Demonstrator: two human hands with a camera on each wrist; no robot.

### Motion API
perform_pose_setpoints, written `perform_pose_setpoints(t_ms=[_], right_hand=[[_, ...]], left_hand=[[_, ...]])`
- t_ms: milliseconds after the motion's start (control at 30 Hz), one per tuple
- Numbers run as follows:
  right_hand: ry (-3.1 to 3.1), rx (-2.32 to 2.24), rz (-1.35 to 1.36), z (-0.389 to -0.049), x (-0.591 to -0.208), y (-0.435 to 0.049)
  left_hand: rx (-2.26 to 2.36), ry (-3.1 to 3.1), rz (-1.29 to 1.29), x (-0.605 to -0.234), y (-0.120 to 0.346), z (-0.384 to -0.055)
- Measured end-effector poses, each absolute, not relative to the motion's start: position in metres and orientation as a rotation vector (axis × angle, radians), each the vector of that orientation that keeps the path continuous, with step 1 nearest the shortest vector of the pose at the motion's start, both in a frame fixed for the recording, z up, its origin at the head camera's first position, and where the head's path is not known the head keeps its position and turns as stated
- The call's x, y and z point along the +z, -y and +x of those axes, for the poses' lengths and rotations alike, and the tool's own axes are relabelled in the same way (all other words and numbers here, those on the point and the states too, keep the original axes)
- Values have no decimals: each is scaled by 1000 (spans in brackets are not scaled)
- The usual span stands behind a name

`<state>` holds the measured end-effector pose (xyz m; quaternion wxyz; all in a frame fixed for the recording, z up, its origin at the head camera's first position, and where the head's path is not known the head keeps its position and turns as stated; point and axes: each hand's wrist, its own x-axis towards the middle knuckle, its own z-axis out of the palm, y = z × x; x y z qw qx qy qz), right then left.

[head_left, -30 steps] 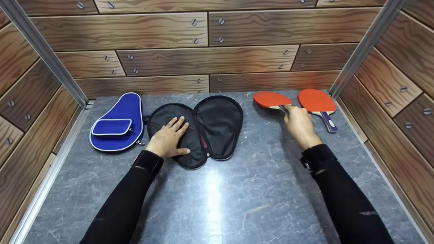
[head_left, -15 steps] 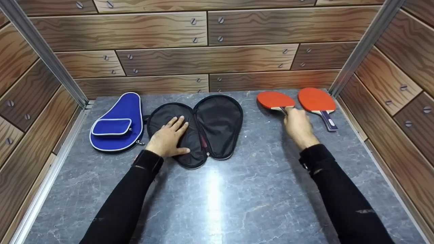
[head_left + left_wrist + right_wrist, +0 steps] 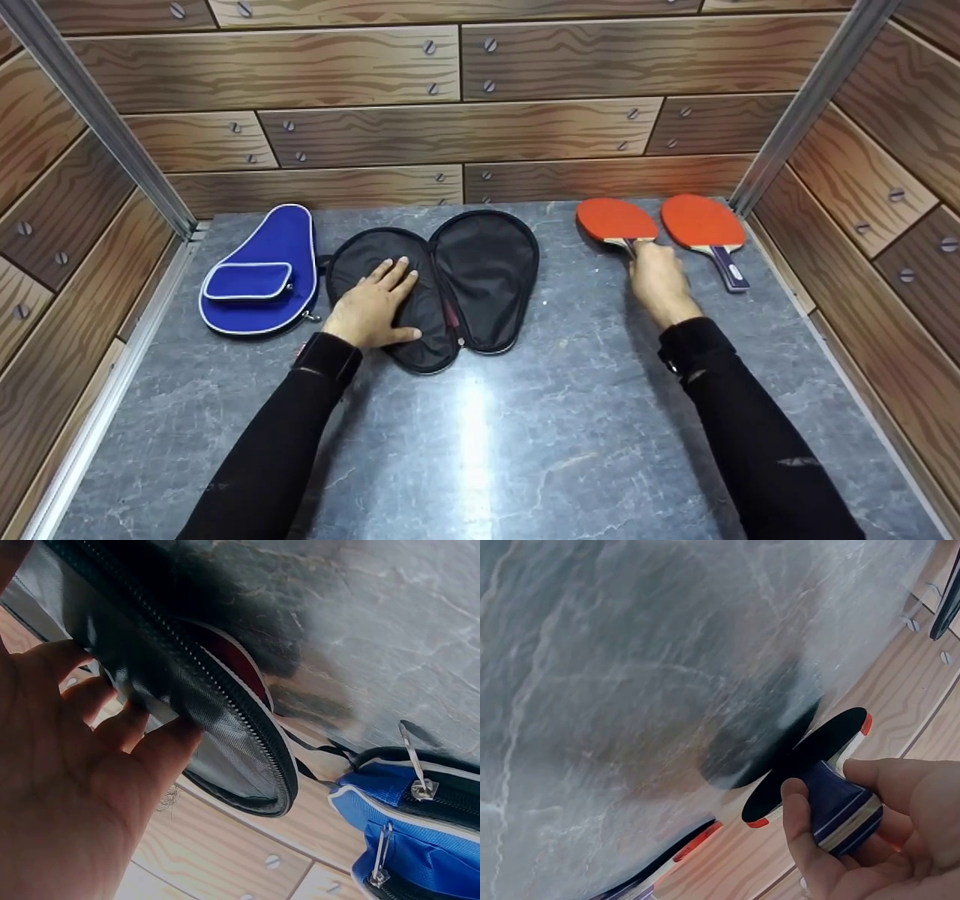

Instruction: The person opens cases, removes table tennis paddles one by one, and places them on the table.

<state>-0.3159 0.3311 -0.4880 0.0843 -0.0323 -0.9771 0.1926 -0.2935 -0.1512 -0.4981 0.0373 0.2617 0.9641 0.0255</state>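
Note:
My left hand (image 3: pixel 371 304) rests with spread, straight fingers on the left half of an unzipped black-lined paddle case (image 3: pixel 484 285), which lies spread out flat. In the left wrist view its fingertips touch the lining (image 3: pixel 225 754) beside the zip, and a dark red outer side (image 3: pixel 232 660) shows beyond. My right hand (image 3: pixel 661 281) grips the purple handle (image 3: pixel 847 806) of a table tennis paddle (image 3: pixel 616 219), red face up. In the right wrist view the thumb and fingers curl round that handle, and the paddle's dark underside (image 3: pixel 802 765) is visible. A second red paddle (image 3: pixel 703 221) lies right of this hand.
A closed blue paddle case (image 3: pixel 262 244) with white piping and a small front pocket lies at the far left, close to the black-lined one. Wood-patterned walls (image 3: pixel 390 135) with metal corner posts enclose the grey marbled table (image 3: pixel 570 435) at the back and sides.
My right hand has shifted the gripped paddle a little to the right, nearer the second paddle. The left hand and both cases have stayed in place.

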Motion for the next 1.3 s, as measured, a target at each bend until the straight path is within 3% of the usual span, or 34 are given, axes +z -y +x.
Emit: perform_pose_setpoints(t_ms=[467,733,1033,1300], right_hand=[[2919,525,-151,-319,-493,-334],[2950,550,-125,-319,-495,-337],[2989,552,-110,-317,-498,-342],[2989,535,-66,-317,-502,-346]], left_hand=[[62,-2955,810,-501,152,-296],[130,-2984,862,-537,163,-319],[56,-2950,809,-501,152,-297],[54,-2936,805,-497,152,-295]])
